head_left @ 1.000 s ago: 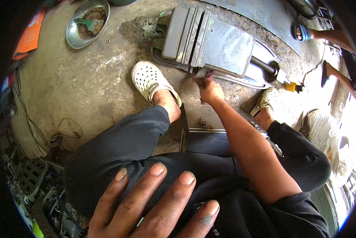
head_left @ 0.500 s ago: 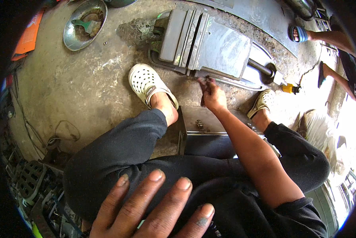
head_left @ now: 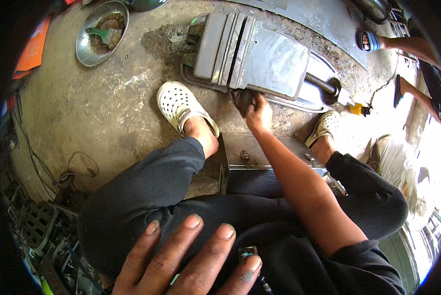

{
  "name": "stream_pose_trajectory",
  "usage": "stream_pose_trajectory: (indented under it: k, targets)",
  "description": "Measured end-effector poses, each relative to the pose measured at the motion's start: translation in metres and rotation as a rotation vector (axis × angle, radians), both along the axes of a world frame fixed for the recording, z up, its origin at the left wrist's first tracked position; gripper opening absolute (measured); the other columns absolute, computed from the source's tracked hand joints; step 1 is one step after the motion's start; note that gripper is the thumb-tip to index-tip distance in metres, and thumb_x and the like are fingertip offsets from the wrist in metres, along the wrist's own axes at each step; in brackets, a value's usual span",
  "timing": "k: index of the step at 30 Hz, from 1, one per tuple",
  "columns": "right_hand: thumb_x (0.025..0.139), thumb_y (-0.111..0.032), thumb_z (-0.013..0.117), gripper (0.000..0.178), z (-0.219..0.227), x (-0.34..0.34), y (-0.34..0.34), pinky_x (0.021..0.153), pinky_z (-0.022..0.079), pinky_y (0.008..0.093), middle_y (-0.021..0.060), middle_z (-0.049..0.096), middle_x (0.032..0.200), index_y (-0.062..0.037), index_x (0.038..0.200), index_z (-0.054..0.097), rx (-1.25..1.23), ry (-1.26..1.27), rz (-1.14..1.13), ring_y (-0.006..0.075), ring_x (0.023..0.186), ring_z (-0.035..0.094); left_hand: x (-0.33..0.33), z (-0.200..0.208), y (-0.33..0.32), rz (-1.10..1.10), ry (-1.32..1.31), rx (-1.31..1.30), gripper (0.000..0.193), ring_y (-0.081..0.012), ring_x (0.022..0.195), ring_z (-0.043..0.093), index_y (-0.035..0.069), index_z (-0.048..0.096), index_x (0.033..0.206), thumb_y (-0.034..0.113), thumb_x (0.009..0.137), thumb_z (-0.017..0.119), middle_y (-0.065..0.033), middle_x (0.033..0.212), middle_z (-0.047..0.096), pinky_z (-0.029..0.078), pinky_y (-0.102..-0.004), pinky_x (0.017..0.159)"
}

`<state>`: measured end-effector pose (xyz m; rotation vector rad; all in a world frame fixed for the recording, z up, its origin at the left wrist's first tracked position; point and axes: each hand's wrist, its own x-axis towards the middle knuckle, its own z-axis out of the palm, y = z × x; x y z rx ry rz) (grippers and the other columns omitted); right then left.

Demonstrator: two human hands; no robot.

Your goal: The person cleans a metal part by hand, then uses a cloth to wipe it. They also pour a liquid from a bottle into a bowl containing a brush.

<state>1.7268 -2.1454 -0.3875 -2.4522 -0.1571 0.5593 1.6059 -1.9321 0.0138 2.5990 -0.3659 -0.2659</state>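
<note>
A large grey machine vise (head_left: 274, 59) lies on the floor ahead of me, its screw (head_left: 321, 82) toward the right. My right hand (head_left: 259, 114) reaches to the vise's near side, its fingers closed on a dark, crumpled rag (head_left: 242, 101) at the lower edge beside the jaws. Whether the rag presses on the metal is hard to make out. Close to the camera, at the bottom, my left hand (head_left: 191, 260) is held up with its fingers spread and nothing in it.
A metal toolbox (head_left: 264, 147) with latches stands between my legs. At the far left a metal bowl (head_left: 90, 56) holds a green-handled brush (head_left: 98, 33) and brown material. A yellow-and-black object (head_left: 359, 109) lies past the vise's screw. Another person's sandalled foot (head_left: 369, 41) is at upper right.
My right hand has shifted a little left along the vise's near side, and the rag shows more fully. My left hand stays nearly still.
</note>
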Motion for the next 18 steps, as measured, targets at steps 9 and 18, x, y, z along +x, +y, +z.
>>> stream_pose_trajectory:
  k: [9, 18]
  targets:
    - [0.089, -0.012, 0.051, 0.044, 0.006, 0.027, -0.080, 0.086, 0.054, 0.0397, 0.0236, 0.069, 0.103, -0.0133, 0.133, 0.058, -0.219, 0.311, 0.176, 0.0276, 0.094, 0.070, 0.005, -0.005, 0.000, -0.022, -0.030, -0.002, 0.037, -0.0339, 0.122, 0.055, 0.019, 0.058, 0.130, 0.039, 0.100, 0.048, -0.0125, 0.134, 0.056, 0.045, -0.0487, 0.099]
    - [0.081, -0.044, 0.067, 0.062, -0.028, 0.069, -0.117, 0.095, 0.047, 0.0409, 0.0202, 0.065, 0.115, -0.0020, 0.125, 0.055, -0.416, 0.134, -0.266, 0.0356, 0.110, 0.061, 0.009, -0.005, 0.001, -0.036, 0.001, -0.012, 0.038, -0.0335, 0.123, 0.054, 0.018, 0.057, 0.131, 0.039, 0.100, 0.048, -0.0128, 0.135, 0.055, 0.045, -0.0484, 0.100]
